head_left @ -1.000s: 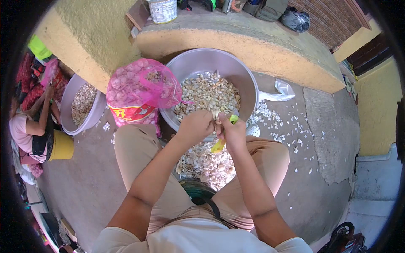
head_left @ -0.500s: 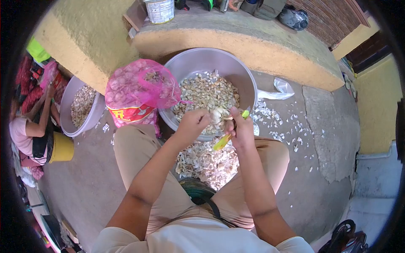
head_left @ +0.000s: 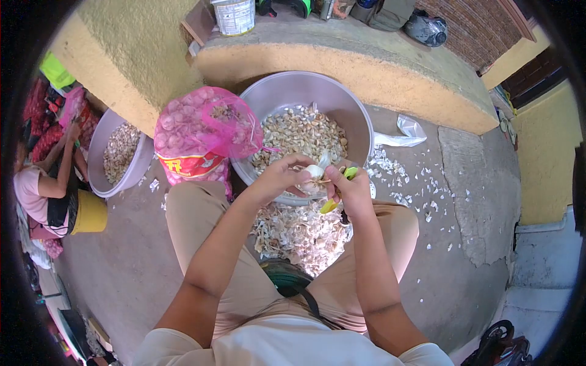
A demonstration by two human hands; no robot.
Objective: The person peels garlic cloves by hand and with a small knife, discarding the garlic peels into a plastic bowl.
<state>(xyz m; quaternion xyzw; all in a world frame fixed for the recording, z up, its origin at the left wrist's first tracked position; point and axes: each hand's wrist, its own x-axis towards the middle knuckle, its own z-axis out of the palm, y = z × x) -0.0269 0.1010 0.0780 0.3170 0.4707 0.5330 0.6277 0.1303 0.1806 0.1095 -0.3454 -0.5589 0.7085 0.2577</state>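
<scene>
My left hand (head_left: 285,177) has its fingers around one side of a whitish garlic bulb (head_left: 314,172), above the near rim of a large grey basin (head_left: 360,116). On the other side my right hand (head_left: 354,190) is closed on a yellow-green handled tool (head_left: 330,206), possibly a small knife; its blade cannot be made out. The right thumb and fingertips touch the bulb near its stem. Loose garlic cloves (head_left: 305,131) cover the bottom of the basin. Below my hands, a heap of papery garlic skins (head_left: 305,238) lies between my legs.
A pink net bag of garlic bulbs (head_left: 195,131) leans left of the basin. Skin scraps (head_left: 397,177) and a plastic bag (head_left: 409,131) lie on the right. At far left, a person (head_left: 46,189) sits by another basin (head_left: 137,165) of cloves. A low ledge (head_left: 342,61) runs behind.
My left hand has gone from a closed fist beside the garlic bulb to fingers around it. The bulb has turned, and my right hand has shifted slightly down and right with the yellow-green tool.
</scene>
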